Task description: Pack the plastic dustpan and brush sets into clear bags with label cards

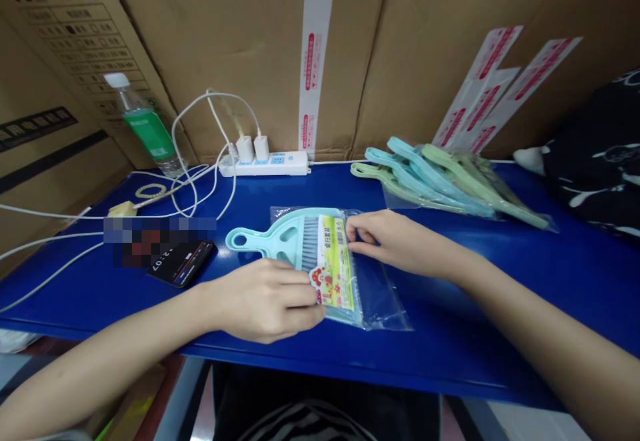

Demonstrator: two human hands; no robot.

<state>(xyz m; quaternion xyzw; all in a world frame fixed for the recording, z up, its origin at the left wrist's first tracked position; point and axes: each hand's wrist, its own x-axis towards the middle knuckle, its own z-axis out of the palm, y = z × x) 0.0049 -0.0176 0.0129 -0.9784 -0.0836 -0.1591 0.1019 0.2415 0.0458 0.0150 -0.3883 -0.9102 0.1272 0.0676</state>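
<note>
I'm looking at a deep blue bench (450, 341), smooth and slightly shiny, running the full width in front of me. Near its middle lies a pale blue dustpan-and-brush set (277, 244), flat in a clear bag, handle to the left. Behind it, along the back edge, sits a white power strip (290, 163). Farther right, bagged green and blue sets (440, 177) overlap in a pile, and a dark patterned bundle (595, 161) rests at the right end. On the left there's a phone (187, 267), partly blurred, loose white cables (75, 214), a coiled band (151, 191) and a green-labelled bottle (150, 133) at the back corner.
</note>
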